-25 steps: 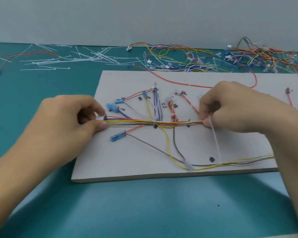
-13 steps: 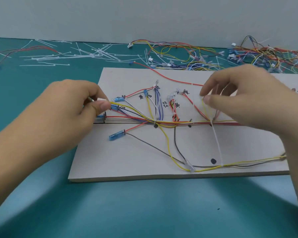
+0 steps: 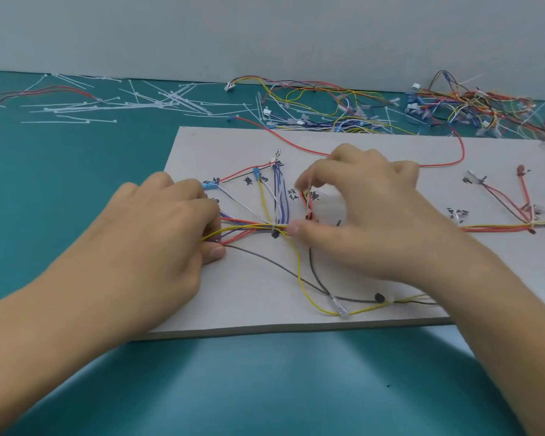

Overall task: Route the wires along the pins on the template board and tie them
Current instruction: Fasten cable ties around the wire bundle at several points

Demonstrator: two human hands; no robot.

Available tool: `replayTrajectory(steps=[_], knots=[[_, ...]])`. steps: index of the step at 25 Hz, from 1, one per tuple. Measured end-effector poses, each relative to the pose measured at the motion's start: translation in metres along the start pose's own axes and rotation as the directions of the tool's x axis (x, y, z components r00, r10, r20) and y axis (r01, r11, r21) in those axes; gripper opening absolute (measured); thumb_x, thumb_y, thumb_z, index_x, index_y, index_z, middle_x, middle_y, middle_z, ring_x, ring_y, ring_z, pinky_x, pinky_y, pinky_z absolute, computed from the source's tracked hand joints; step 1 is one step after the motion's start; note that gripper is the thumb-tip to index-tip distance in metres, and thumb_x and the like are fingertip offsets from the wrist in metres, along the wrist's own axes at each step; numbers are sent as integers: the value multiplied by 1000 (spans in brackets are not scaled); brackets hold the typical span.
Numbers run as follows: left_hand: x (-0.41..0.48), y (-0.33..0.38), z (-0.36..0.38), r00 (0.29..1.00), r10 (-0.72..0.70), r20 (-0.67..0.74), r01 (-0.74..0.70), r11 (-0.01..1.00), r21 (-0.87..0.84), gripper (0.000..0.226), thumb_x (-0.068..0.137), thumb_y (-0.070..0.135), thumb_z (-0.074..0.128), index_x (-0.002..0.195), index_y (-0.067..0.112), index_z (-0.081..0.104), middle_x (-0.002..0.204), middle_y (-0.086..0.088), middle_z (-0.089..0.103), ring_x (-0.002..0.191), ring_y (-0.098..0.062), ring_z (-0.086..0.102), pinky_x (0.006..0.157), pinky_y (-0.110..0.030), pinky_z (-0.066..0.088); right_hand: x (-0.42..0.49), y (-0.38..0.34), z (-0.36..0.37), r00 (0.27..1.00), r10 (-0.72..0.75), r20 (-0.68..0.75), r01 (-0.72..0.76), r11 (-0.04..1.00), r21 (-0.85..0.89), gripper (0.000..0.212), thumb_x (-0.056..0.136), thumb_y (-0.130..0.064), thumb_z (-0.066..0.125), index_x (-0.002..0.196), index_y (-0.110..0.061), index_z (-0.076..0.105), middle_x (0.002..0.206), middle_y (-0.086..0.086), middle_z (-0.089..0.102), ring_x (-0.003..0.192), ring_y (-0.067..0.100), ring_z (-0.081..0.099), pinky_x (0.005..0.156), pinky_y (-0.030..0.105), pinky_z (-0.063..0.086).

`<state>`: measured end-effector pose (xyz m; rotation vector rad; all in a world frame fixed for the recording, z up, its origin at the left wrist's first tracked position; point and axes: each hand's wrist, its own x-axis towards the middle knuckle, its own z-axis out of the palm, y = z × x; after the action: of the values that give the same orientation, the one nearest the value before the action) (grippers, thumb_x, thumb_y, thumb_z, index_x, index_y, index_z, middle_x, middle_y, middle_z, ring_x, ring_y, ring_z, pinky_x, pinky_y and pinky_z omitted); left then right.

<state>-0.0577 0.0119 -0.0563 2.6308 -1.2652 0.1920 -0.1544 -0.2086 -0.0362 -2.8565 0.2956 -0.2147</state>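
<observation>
The wires [image 3: 255,228] lie across the template board [image 3: 233,297] on the table [image 3: 70,184], their left end pinched by the left hand [image 3: 167,237]. The right hand [image 3: 362,212] thumbs the bundle, fingers curled; its grip cannot be told.
</observation>
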Motion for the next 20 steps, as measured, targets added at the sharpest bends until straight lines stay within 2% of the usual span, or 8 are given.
replayTrajectory(steps=[4, 8, 11, 13, 15, 17, 19, 20], knots=[[2, 8, -15, 996, -29, -85, 23, 997, -67, 11, 87, 33, 50, 80, 27, 56, 56, 7, 55, 53, -27, 51, 56, -32, 27, 0, -17, 16, 997, -71, 28, 74, 988, -135, 38, 85, -69, 54, 94, -32, 56, 98, -10, 49, 100, 20, 48, 84, 42, 25], [20, 6, -23, 995, -97, -37, 87, 976, -200, 12, 81, 45, 48, 81, 35, 55, 63, 12, 63, 63, -7, 55, 56, -30, 42, 12, -20, 16, 989, -132, 71, 144, 970, -197, 31, 96, -49, 55, 78, -24, 52, 84, -4, 55, 87, 27, 56, 80, 44, 27], [34, -9, -30, 999, -27, 39, 37, 960, -279, 26, 84, 65, 53, 86, 42, 65, 74, 22, 69, 68, -2, 63, 59, -29, 46, 12, -22, 21, 986, -150, 76, 163, 966, -202, 37, 97, -39, 55, 70, -24, 36, 80, -6, 49, 85, 26, 46, 78, 41, 19], [40, -18, -28, 991, -96, -94, 33, 849, -528, 40, 84, 71, 54, 83, 34, 70, 73, 16, 72, 68, -12, 68, 69, -43, 57, 10, -22, 25, 990, -135, 50, 142, 973, -184, 37, 98, -36, 54, 71, -26, 30, 81, -6, 46, 85, 24, 39, 79, 40, 18], [45, -24, -16, 944, -232, -235, 4, 719, -694, 41, 89, 61, 57, 77, 24, 68, 67, 11, 69, 66, -15, 66, 73, -43, 55, 8, -20, 24, 990, -136, 44, 142, 979, -148, 25, 100, -31, 52, 80, -25, 38, 80, -7, 47, 84, 23, 41, 82, 40, 20], [47, -27, -3, 917, -283, -280, -4, 696, -718, 38, 92, 54, 57, 75, 21, 66, 66, 10, 66, 63, -10, 63, 70, -36, 49, 8, -16, 21, 992, -108, 63, 110, 994, -29, 16, 99, -20, 51, 88, -25, 42, 76, -13, 46, 87, 7, 44, 81, 37, 19], [49, -30, 6, 920, -291, -262, 24, 710, -704, 36, 94, 52, 55, 76, 23, 66, 68, 3, 66, 66, -26, 61, 68, -43, 49, 8, -16, 17, 992, -41, 119, 25, 991, 129, 24, 96, -7, 49, 88, -28, 41, 73, -23, 44, 92, -27, 29, 72, 34, 15], [50, -32, 9, 924, -288, -253, 34, 719, -694, 36, 96, 52, 53, 78, 24, 67, 70, 0, 65, 71, -34, 60, 70, -48, 50, 7, -16, 15, 990, -10, 139, -16, 982, 187, 26, 95, -4, 47, 88, -28, 41, 72, -27, 43, 86, -37, 19, 69, 33, 13]])
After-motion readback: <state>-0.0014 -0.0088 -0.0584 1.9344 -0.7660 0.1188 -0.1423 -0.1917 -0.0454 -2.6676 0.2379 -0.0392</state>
